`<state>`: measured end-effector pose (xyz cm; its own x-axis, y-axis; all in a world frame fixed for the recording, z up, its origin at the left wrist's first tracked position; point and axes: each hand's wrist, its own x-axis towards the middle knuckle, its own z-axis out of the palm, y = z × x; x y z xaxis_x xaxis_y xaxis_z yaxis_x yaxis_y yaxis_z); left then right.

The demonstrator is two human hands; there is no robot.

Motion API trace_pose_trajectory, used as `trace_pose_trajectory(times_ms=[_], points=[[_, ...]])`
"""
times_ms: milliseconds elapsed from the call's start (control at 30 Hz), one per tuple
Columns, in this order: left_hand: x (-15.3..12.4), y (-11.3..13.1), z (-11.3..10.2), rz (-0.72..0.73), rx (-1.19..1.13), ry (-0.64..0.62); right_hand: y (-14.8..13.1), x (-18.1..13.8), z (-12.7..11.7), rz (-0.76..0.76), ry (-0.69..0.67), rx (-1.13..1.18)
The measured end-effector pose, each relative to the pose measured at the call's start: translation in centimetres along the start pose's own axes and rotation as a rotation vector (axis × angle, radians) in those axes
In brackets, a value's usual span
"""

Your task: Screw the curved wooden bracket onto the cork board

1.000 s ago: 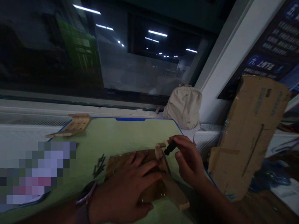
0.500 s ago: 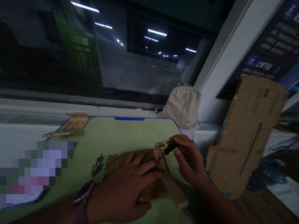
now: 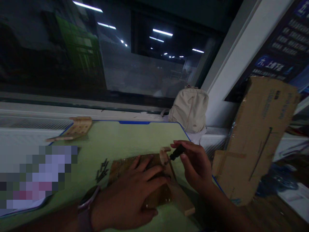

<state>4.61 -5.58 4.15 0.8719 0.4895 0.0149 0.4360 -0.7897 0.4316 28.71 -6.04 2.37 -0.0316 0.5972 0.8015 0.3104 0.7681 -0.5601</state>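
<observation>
My left hand lies flat with fingers spread on a brown wooden board on the green mat. My right hand pinches a small black screwdriver, whose tip meets a small rounded wooden piece standing at the board's far right corner. A light wooden strip sticks out from under the board toward me. A dark watch is on my left wrist.
A pile of dark screws lies left of the board. Another wooden part with holes rests at the mat's far left corner. A beige bag sits on the sill. A tall cardboard box stands at the right.
The view shifted slightly. My right hand has turned a little around the screwdriver; the left hand stays pressed on the board.
</observation>
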Motion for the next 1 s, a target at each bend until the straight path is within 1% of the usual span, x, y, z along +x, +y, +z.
trace_pose_trajectory(times_ms=[67,100,167,267,333,433,500,567,667,767,833,933,1000], points=[[0.00,0.01,-0.03,0.005,-0.002,-0.005,-0.36,0.17,0.14,0.038,0.041,0.056],[-0.01,0.00,-0.05,0.008,-0.004,-0.008,-0.45,0.29,0.13,0.030,0.061,0.069],[-0.02,-0.02,-0.06,0.008,-0.007,-0.010,-0.38,0.50,-0.05,-0.028,0.080,0.056],[-0.04,-0.09,0.01,0.019,-0.012,0.014,0.08,0.54,-0.40,-0.109,0.052,-0.038],[-0.07,-0.13,0.08,0.028,-0.015,0.032,0.28,0.46,-0.41,-0.087,0.026,-0.067],[-0.16,-0.13,0.14,0.026,-0.011,0.028,0.16,0.46,-0.07,0.003,0.016,0.017],[-0.22,-0.13,0.16,0.023,-0.010,0.023,-0.04,0.55,0.14,0.048,0.022,0.077],[-0.26,-0.14,0.17,0.019,-0.011,0.019,-0.14,0.66,0.15,0.053,0.054,0.081],[-0.25,-0.15,0.14,0.014,-0.009,0.010,-0.02,0.71,-0.10,-0.034,0.124,-0.006],[-0.16,-0.11,0.06,0.015,0.001,0.003,0.08,0.62,-0.22,-0.116,0.148,-0.074],[-0.08,-0.07,0.01,0.014,0.006,0.008,-0.02,0.55,-0.05,-0.099,0.126,-0.060],[-0.01,-0.06,0.04,0.014,0.010,0.014,-0.30,0.53,0.38,-0.029,0.076,0.014],[-0.01,-0.12,0.12,0.015,0.008,0.013,-0.38,0.55,0.52,-0.006,0.090,0.041]])
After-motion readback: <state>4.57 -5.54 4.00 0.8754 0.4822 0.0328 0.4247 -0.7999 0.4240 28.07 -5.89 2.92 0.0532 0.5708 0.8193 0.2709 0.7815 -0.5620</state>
